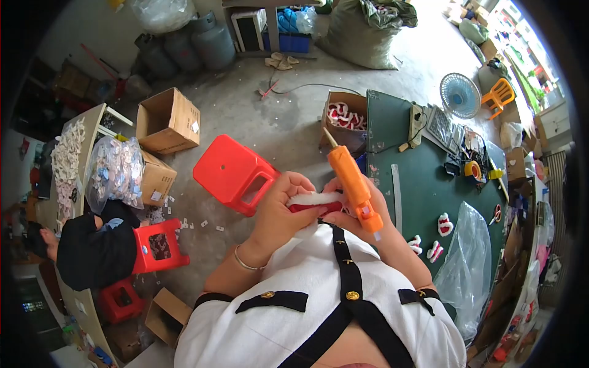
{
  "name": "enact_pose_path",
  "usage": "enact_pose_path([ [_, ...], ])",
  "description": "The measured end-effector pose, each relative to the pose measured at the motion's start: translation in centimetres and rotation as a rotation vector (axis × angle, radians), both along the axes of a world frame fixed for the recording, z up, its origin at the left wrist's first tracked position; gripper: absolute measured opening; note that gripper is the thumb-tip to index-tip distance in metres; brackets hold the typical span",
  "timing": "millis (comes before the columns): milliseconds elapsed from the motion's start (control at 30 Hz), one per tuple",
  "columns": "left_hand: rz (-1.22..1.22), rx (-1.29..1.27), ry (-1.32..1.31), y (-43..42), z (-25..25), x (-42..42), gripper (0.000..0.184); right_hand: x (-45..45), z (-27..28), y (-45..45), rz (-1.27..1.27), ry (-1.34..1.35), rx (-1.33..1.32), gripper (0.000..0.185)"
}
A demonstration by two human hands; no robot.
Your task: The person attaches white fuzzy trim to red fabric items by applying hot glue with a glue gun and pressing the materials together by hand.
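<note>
Close to my chest, a small red piece with white fluffy trim (316,201) is pinched in my left hand (273,211), fingers curled round its left side. My right hand (375,205) has an orange hot glue gun (352,178), its pale nozzle pointing up and away from me. Fingertips of that same hand also touch the right end of the fluffy piece. The glue gun's body covers part of the right hand, so its exact grip is partly hidden. Similar red-and-white pieces (445,224) lie on the green table (423,172) to my right.
A red stool (227,172) stands ahead to the left. An open box (343,113) of red-and-white pieces sits beside the table. On the tabletop lie clear plastic (469,270), scissors (496,213) and tape (472,170). A person in black (98,251) sits at the left.
</note>
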State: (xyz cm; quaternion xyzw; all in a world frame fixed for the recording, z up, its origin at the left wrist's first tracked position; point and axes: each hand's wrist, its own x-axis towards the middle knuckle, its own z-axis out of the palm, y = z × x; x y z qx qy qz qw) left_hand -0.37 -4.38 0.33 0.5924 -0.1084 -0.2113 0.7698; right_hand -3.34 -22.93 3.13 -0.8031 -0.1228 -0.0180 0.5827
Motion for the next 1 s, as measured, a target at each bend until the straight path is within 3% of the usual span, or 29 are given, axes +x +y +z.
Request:
enact_pose_path([
  [100,0.008,0.103,-0.175,-0.8,0.1,-0.3,0.035,0.0,-1.3,0.2,-0.004,-0.053,-0.079,0.031],
  [167,0.009,0.084,-0.138,-0.9,0.0,-0.4,0.036,0.1,-2.2,0.4,-0.007,-0.079,-0.118,0.029],
  [267,0.005,0.032,-0.056,-1.1,-0.1,-0.5,0.037,0.0,-2.8,0.6,-0.062,0.087,0.262,0.024],
  [300,-0.002,0.054,-0.044,-1.0,0.1,-0.5,0.033,-0.1,-2.6,0.5,-0.065,0.086,0.26,0.024],
  [400,-0.013,0.097,-0.016,-0.5,0.3,-0.6,0.027,0.0,-1.4,0.2,-0.086,0.529,0.65,0.028],
  [500,-0.101,-0.095,0.272,0.3,-0.8,-0.5,0.021,-0.1,-1.6,0.3,-0.096,0.545,0.71,0.029],
  [833,-0.046,-0.125,0.21,-0.2,-1.2,-0.7,0.015,-0.1,-2.4,0.7,-0.123,0.545,0.756,0.029],
  [933,-0.04,-0.146,0.18,-0.1,-1.2,-0.6,0.014,-0.2,-2.5,0.9,-0.123,0.519,0.89,0.028],
  [1000,-0.116,-0.26,0.385,0.6,-1.2,-0.3,0.014,-0.3,-3.0,0.7,-0.131,0.467,0.9,0.028],
])
